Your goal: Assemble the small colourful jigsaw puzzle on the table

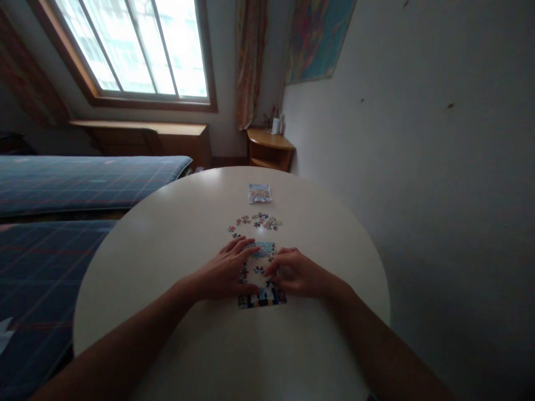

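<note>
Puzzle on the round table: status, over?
Left hand flat on puzzle, right hand pressing its right side. Partly assembled. Loose pieces beyond it, small picture card farther; nothing in the way.

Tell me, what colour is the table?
White table, clearest in the head view.

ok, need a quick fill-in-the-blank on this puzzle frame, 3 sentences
1. Both hands rest on the partly assembled ____ near the table's front edge.
2. The loose pieces lie scattered between the puzzle and the small ____ farther back.
3. The left hand lies flat, while the right hand has its fingers ____.

Missing words: puzzle; packet; curled
</note>
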### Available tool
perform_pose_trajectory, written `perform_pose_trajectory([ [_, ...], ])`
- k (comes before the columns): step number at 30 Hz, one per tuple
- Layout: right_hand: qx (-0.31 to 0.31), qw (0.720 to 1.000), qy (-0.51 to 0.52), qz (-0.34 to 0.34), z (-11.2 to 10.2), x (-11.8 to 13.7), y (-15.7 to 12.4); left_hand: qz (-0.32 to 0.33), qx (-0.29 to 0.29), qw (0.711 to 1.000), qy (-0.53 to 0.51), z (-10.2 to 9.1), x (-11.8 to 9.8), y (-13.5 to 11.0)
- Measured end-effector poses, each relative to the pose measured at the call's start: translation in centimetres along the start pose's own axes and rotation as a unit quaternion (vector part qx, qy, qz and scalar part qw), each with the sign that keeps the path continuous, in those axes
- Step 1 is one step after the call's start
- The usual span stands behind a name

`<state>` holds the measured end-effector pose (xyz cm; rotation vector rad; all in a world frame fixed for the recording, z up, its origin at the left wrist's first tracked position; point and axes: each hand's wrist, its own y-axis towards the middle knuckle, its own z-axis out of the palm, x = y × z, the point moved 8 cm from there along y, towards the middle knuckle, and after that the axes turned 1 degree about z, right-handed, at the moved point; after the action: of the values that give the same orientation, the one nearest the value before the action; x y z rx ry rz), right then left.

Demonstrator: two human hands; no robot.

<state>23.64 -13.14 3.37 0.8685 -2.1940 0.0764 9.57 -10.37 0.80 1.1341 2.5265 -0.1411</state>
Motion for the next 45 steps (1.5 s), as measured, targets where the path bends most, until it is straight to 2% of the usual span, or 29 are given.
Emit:
perform_pose_trajectory([
  [4,0.019,1.000,-0.010,-0.018,0.2,0.4,0.2,0.001,-0.002,1.000,-0.001,0.0,0.0,0.0],
  [10,-0.004,1.000,0.002,0.018,-0.4,0.1,0.1,-0.001,0.002,1.000,-0.003,0.0,0.1,0.0],
  [15,0.008,0.999,-0.005,0.035,-0.3,-0.1,0.0,-0.002,0.006,1.000,-0.007,-0.1,0.0,0.0],
  [24,0.005,0.999,-0.024,0.026,-0.5,0.0,0.1,-0.006,0.004,1.000,-0.010,0.0,0.0,0.0],
  [33,0.064,0.995,-0.072,0.018,0.5,0.9,-0.1,-0.002,0.003,1.000,-0.003,0.1,0.2,0.0],
  [45,0.024,0.997,-0.070,0.038,-0.2,0.3,0.0,-0.007,0.007,1.000,-0.015,0.1,0.2,0.0],
])
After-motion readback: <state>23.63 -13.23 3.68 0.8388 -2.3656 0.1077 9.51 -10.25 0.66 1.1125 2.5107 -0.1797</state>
